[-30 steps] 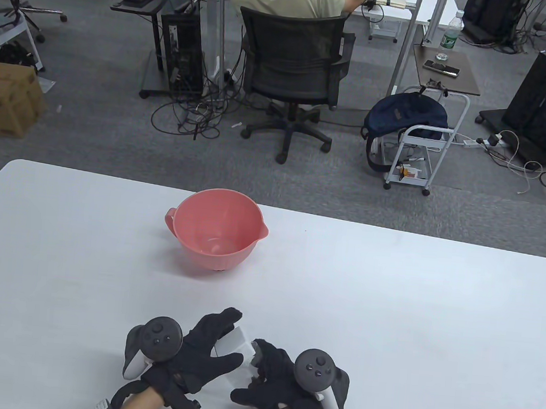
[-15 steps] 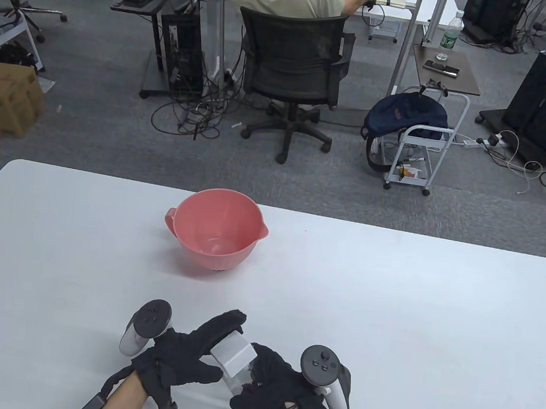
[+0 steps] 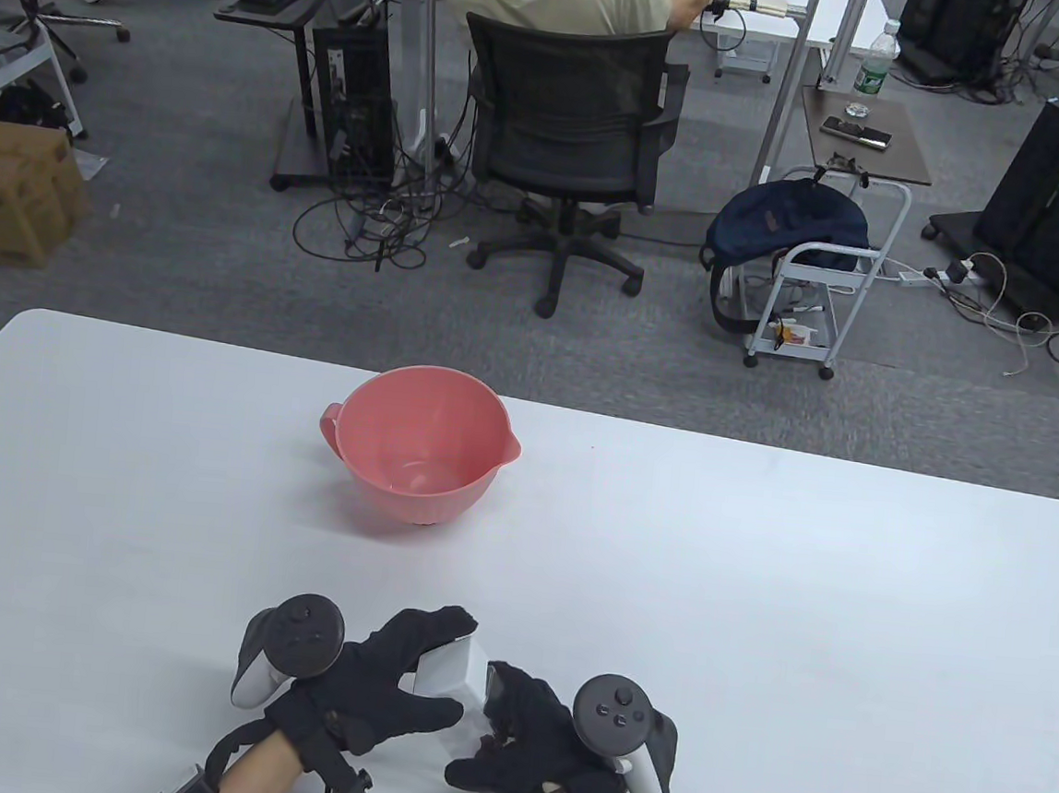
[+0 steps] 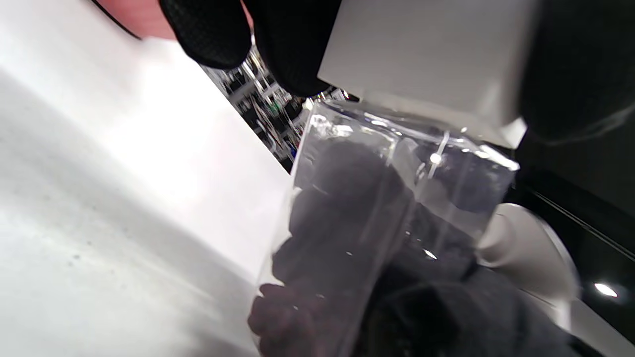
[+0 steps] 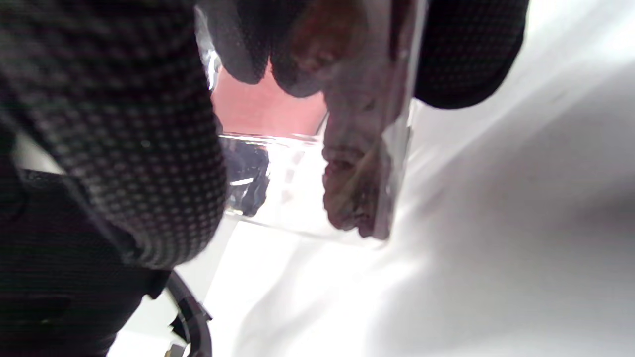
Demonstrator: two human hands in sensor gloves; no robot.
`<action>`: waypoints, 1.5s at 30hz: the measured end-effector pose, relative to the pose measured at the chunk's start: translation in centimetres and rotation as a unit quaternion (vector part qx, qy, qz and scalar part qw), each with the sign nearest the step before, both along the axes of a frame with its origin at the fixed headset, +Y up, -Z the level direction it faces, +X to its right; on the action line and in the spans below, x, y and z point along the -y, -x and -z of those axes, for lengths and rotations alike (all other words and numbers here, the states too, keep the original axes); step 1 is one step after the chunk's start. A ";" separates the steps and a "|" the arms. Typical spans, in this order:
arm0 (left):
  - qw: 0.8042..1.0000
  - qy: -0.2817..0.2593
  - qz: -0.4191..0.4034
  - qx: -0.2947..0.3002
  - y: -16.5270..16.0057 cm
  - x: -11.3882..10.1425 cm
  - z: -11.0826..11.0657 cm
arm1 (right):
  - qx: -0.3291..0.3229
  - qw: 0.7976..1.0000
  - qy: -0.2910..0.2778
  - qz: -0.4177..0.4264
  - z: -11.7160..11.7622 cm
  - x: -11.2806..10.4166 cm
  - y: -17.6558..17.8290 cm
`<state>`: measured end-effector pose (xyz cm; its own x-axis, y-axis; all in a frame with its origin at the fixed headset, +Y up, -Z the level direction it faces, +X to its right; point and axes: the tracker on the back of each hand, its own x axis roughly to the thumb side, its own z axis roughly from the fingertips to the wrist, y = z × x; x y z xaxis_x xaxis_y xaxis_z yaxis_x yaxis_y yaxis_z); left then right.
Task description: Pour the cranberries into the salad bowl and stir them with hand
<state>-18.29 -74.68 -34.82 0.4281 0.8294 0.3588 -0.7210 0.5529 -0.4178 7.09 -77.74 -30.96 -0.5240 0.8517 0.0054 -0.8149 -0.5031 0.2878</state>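
Two hands on one clear jar (image 3: 453,686): my left hand (image 3: 384,680) grips its white lid (image 4: 426,59), my right hand (image 3: 536,740) clasps the rigid, likely slick body below, cranberries (image 5: 347,193) light inside, bowl (image 3: 418,456) well beyond my fingers.

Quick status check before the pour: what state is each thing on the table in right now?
Pink salad bowl: upright on the table, empty.
Clear jar: held between both hands near the table's front edge, dark cranberries inside.
White lid: on the jar, left hand's fingers around it.
Left hand: gripping the lid.
Right hand: holding the jar body.
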 end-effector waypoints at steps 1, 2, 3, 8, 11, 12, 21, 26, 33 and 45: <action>1.000 -0.005 0.006 -0.016 -0.1 0.0 -0.2 | 0.005 1.000 -0.006 -0.007 -0.1 0.0 0.0; 0.999 -0.011 0.015 -0.033 -0.2 0.1 -0.4 | 0.009 1.000 -0.008 -0.010 -0.1 0.0 0.1; 0.999 -0.014 0.020 -0.043 -0.2 0.1 -0.5 | 0.010 1.000 -0.008 -0.010 -0.1 0.0 0.1; 0.998 0.035 -0.025 0.043 -0.4 0.4 -0.1 | 0.002 1.000 0.001 0.010 0.0 -0.1 -0.1; 0.994 0.045 -0.053 0.083 -0.1 0.3 0.3 | -0.008 0.999 0.011 0.029 0.1 0.0 -0.2; 0.992 0.045 -0.054 0.101 0.1 0.2 0.5 | -0.014 0.999 0.016 0.036 0.2 0.0 -0.2; 0.976 0.087 -0.053 0.195 0.1 0.2 0.8 | -0.067 0.996 0.035 0.049 0.1 0.3 0.3; 0.984 0.064 -0.038 0.162 0.3 -0.1 0.7 | -0.058 0.997 0.036 0.042 0.1 0.3 0.2; 0.995 0.028 -0.021 0.091 0.5 -0.2 0.7 | -0.028 0.999 0.004 0.014 -0.1 -0.1 0.2; 0.993 0.003 -0.046 -0.108 2.7 -0.9 0.4 | 0.057 0.997 -0.046 -0.026 -0.3 -0.6 -0.4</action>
<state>-20.97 -73.73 -35.25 0.4166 0.8706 0.2618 -0.8416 0.4782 -0.2511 7.45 -77.12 -30.61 -0.5693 0.8219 0.0198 -0.8117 -0.5657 0.1455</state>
